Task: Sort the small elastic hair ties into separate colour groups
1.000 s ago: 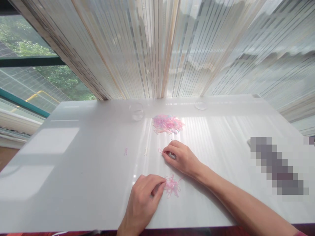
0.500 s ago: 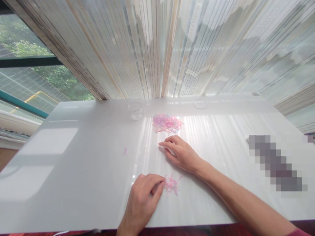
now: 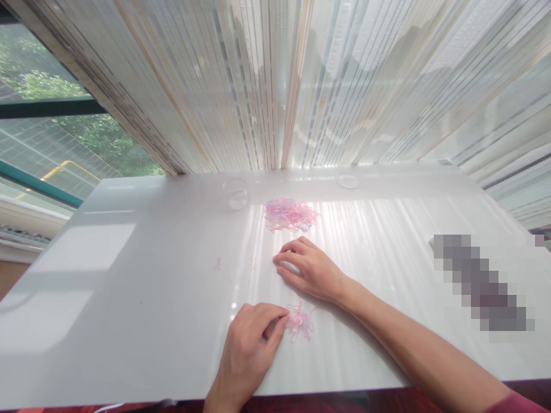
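Observation:
My left hand (image 3: 253, 344) is at the front of the white table (image 3: 142, 344). Its thumb and index finger are pinched on the edge of a small tangle of pink, translucent rubber bands (image 3: 300, 321). Above and to the right, my right hand (image 3: 312, 268) rests low over the table with nothing visible in it. Its thumb and index fingertips are slightly apart. A larger pile of pink rubber bands (image 3: 290, 214) lies just beyond its knuckles. To its left are a pale rubber band (image 3: 252, 263) and a pink rubber band (image 3: 218, 264).
Near the back edge stand a clear round container (image 3: 236, 195) and a clear disc, perhaps a lid (image 3: 348, 181). A pixelated dark oblong thing (image 3: 482, 284) lies at the right. Striped sheer curtains (image 3: 275, 86) hang behind the table, with a window at the left.
My right index finger has bent down from pointing left, bringing its tip nearer the thumb. My left hand keeps its pinch at the tangle; the view has shifted slightly.

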Available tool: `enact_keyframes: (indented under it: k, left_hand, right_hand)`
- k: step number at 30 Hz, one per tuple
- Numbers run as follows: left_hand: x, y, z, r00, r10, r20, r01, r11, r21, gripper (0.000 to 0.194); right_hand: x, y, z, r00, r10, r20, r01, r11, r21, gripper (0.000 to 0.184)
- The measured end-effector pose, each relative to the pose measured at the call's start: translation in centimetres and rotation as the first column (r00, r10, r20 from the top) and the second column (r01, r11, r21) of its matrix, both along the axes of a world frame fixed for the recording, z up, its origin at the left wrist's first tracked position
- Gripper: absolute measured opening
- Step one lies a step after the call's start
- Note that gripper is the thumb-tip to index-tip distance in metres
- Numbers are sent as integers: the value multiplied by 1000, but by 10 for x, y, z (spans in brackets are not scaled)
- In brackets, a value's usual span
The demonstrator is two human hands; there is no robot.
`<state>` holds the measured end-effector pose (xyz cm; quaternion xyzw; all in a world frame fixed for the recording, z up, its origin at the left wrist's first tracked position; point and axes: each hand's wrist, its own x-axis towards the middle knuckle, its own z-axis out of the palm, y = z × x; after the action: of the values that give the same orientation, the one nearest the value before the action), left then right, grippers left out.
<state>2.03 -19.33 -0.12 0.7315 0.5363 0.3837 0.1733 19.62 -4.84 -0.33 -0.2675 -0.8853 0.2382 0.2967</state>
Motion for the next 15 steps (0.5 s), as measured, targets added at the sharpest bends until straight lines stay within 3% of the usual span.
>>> enact_keyframes:
  k: [15]
  left_hand:
    - [0, -2, -1, 1000, 10, -10, -10, 1000, -23, 11]
  right_hand:
    - [11, 2, -1, 999, 27, -21, -28, 1000, -4, 14]
